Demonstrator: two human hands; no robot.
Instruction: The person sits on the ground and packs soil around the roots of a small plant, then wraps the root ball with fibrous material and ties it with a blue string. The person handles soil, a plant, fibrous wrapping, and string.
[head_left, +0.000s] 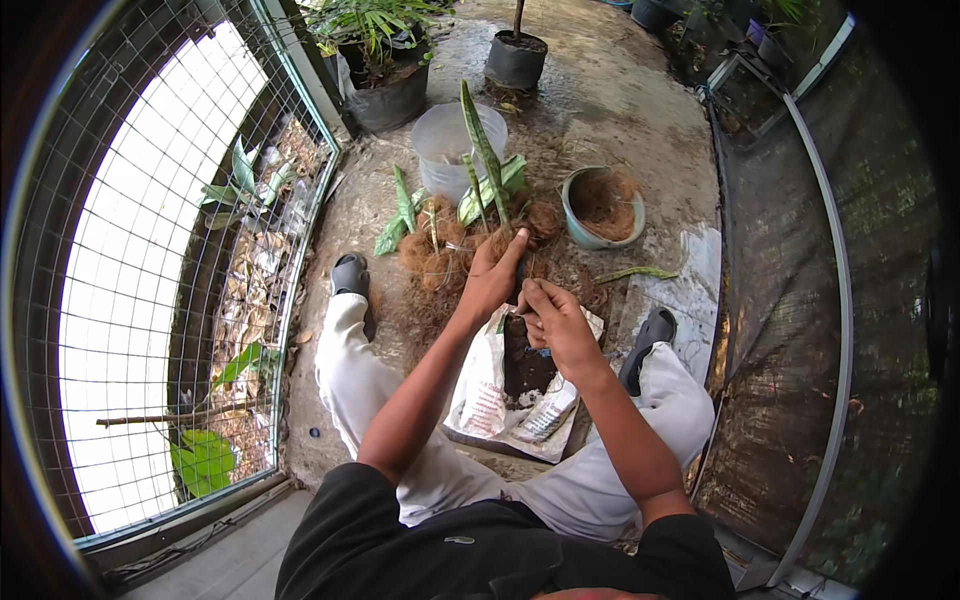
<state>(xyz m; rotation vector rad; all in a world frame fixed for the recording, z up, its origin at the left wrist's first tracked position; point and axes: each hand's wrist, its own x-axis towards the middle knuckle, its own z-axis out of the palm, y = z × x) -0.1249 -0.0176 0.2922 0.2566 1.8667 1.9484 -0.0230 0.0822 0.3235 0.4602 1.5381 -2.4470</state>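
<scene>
My left hand (491, 274) grips the base of a snake plant (481, 139), whose tall leaf stands upright above brown coconut fibre. Close by on the right, my right hand (556, 324) has its fingers pinched together on a small dark object, partly hidden between the hands; its kind is unclear. Clumps of coconut fibre (427, 259) with pale string lie left of the plant, among cut variegated leaves (403, 199). Below my hands, a white printed sack (480, 386) lies open with dark soil (529, 364) on it.
A translucent plastic bucket (442, 169) stands behind the plant. To the right is a pale pot (581, 234) holding coconut fibre, with a loose leaf (637, 273) nearby. Wire mesh (150, 300) borders the left, dark netting (780, 300) the right. Potted plants (382, 94) stand farther back.
</scene>
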